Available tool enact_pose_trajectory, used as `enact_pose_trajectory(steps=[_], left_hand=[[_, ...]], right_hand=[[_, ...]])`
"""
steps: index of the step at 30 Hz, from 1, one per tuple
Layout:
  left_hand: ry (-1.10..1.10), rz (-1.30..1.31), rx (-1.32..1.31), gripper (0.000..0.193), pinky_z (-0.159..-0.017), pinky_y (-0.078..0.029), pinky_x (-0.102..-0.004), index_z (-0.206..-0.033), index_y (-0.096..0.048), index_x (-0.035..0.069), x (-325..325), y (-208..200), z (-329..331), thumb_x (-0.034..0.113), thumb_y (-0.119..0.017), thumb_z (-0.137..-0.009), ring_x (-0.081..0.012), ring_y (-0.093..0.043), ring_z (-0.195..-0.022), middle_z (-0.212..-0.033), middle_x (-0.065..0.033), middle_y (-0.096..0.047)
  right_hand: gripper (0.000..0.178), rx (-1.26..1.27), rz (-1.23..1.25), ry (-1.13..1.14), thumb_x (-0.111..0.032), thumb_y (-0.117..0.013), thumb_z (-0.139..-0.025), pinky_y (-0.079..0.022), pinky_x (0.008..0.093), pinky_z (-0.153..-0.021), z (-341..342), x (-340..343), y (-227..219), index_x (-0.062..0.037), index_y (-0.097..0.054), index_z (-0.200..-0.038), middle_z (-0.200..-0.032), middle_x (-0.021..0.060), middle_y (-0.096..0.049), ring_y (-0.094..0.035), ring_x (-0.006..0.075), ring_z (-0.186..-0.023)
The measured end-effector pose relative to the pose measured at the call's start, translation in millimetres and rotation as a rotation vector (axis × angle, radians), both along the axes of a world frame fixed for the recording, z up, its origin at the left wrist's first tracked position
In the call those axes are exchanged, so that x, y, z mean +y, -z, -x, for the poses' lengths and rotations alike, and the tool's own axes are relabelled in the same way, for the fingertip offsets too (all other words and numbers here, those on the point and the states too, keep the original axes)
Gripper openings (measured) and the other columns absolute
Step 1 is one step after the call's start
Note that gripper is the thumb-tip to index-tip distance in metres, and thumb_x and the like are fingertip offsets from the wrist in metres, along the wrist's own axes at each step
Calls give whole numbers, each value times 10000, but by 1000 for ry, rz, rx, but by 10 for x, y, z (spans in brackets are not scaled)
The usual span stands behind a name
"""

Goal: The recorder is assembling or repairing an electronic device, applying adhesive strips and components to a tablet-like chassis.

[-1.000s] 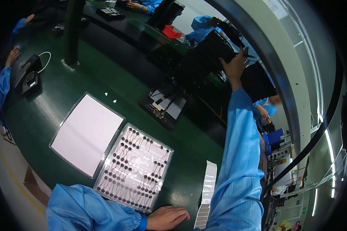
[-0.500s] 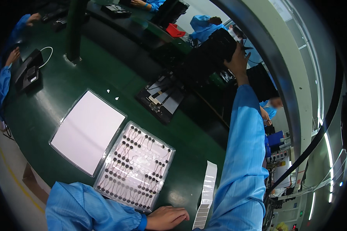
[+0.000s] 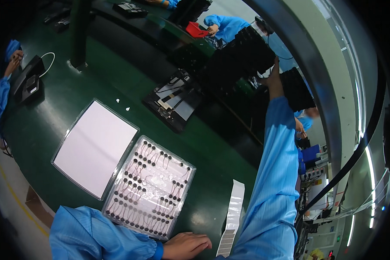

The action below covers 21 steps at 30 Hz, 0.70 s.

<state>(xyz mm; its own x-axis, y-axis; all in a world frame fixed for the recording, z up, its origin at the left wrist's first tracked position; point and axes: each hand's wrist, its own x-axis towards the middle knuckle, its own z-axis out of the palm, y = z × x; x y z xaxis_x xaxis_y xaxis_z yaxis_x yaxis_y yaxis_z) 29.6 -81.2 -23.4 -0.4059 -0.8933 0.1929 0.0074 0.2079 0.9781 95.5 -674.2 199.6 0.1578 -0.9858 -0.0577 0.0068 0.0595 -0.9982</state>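
My left hand (image 3: 187, 246) lies at the near edge of the green table, fingers stretched out close together, holding nothing. Just beyond it is a clear tray (image 3: 169, 173) holding several small round black parts with thin wire leads. My right arm reaches far forward, and my right hand (image 3: 272, 80) grips the near right side of a dark stack of black panels (image 3: 242, 56). Thumb and fingers spread against that stack; the fingertips are partly hidden. An opened flat device (image 3: 173, 102) with exposed circuitry lies on the table, left of my right forearm.
A white-covered clear tray (image 3: 95, 149) adjoins the parts tray. A strip of white labels (image 3: 232, 216) lies beside my right sleeve. Another black stack (image 3: 297, 89) stands right of my hand. A metal post (image 3: 79, 39), a black desk device (image 3: 30, 89), a red bin (image 3: 196, 29) and co-workers' blue sleeves surround.
My right hand and the black stack have shifted slightly right and nearer. My left hand stays put. A co-worker's hand now reaches to the red bin. The whole view has shifted slightly.
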Motion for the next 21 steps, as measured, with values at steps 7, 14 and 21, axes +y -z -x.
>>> enact_pose_trajectory(steps=[7, 14, 21], left_hand=[[-3, -1, 39, 240, -813, -465, -390, -1099, -588, 129, 32, -9, 9, 288, -416, -1045, -280, -632, -893, -1043, -69, -641], [13, 5, 19, 235, -801, -459, -382, -1090, -587, 129, 28, -22, 6, 285, -418, -1044, -274, -628, -889, -1051, -65, -643], [39, 38, 3, 229, -805, -457, -388, -1084, -592, 126, -24, -36, 25, 273, -422, -1039, -274, -628, -905, -1057, -58, -651]], right_hand=[[945, -86, -171, -90, -815, -515, -771, -176, 670, -1122, -122, 317, -191, -229, -393, -1503, -1555, 98, -360, -295, 363, -1427], [646, -28, 62, -189, -609, -464, -838, -347, 582, -1065, -138, -43, -168, -244, -543, -1365, -1412, 45, -532, -477, 287, -1296], [694, 208, 200, -139, -695, -460, -804, -298, 551, -1107, 567, -695, -224, -269, -540, -1347, -1385, 5, -548, -447, 238, -1330]])
